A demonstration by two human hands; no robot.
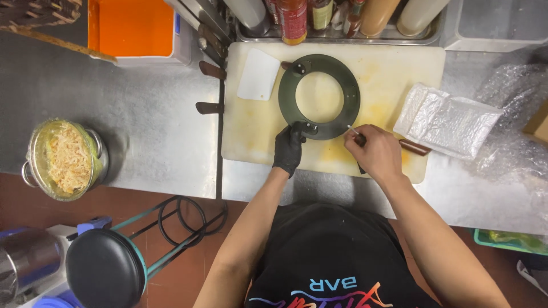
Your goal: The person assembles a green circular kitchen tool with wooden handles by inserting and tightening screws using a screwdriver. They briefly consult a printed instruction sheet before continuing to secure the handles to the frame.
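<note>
Nearest the camera is the person's black apron (337, 256), with both bare forearms reaching forward over the steel tabletop (154, 131). Low on the left, off the tabletop, stand a round black stool seat (103, 268) and a wire rack (182, 219) on the red floor.

The left hand (289, 149), in a black glove, is closed on the near edge of a dark green ring (319, 97), thumb on top beside a small knob. The right hand (377, 153), bare, is curled narrowly around a thin tool (353, 132); its tip meets the ring's near right edge. What kind of tool it is cannot be told. A brown handle (415, 148) pokes out just past the right hand.

The ring lies flat near the middle of a stained white cutting board (388, 74), which rests on the tabletop. On the board's left part sits a small white scraper (258, 75); over its right edge lies a clear plastic pouch (451, 120), with crumpled bubble wrap (514, 114) beyond it.

Far left on the tabletop, a metal pot (63, 159) covered in film holds shredded pale food. Knife handles (210, 88) stick out of the gap left of the board. At the back stand an orange tub (134, 25) and a tray of sauce bottles (337, 17).
</note>
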